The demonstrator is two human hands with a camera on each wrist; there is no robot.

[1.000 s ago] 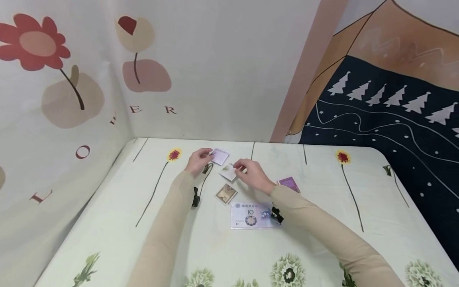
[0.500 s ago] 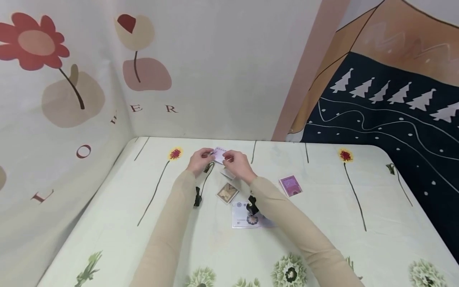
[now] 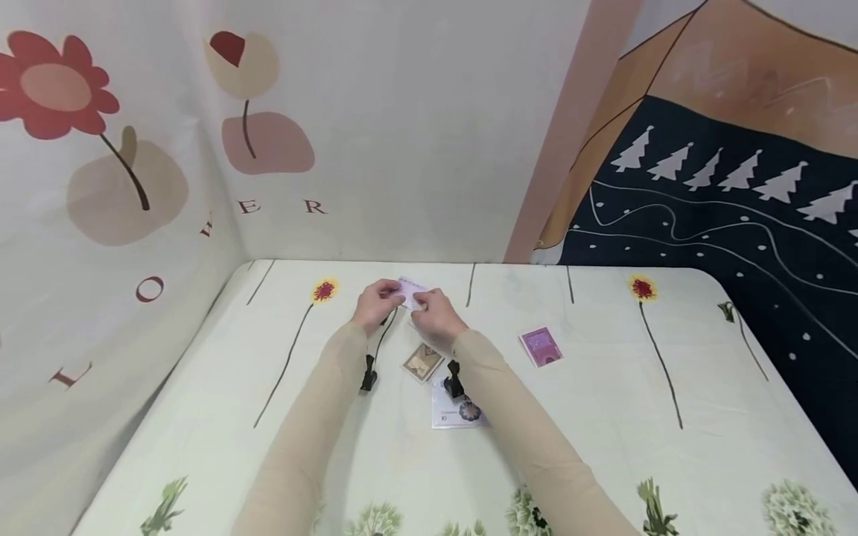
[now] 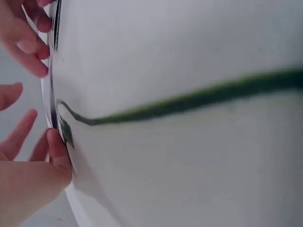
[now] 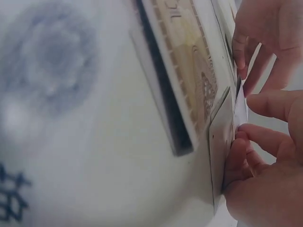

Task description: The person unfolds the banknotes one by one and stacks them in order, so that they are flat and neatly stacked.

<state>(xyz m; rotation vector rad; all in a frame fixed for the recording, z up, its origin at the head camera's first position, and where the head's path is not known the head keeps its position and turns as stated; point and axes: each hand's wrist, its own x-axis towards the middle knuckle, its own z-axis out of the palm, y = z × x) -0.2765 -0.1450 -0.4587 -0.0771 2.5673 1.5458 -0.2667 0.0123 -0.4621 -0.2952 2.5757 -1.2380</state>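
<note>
In the head view a small pale purple note [image 3: 410, 290] lies between the two hands at the far side of the table. The left hand [image 3: 375, 304] pinches its left edge between thumb and fingers. The right hand [image 3: 437, 316] pinches its right edge. Nearer the person lies a brown square card stack [image 3: 423, 362]. The right wrist view shows a pale card [image 5: 218, 146] beside the right hand [image 5: 270, 175], tilted near the brown stack [image 5: 182, 61]. In the left wrist view the left hand [image 4: 35, 175] holds the thin edge of the note [image 4: 53, 99].
A large purple "10" note [image 3: 456, 411] lies nearer the person, partly under the right wrist and sleeve. A purple card stack [image 3: 541, 347] sits to the right. Black clips or straps [image 3: 369, 374] hang at both wrists. The printed cloth wall [image 3: 402, 149] rises behind the table.
The right hand has moved left and away from the person, from the pale card to the small purple note, and now pinches its edge. The left hand has stayed nearly in place.
</note>
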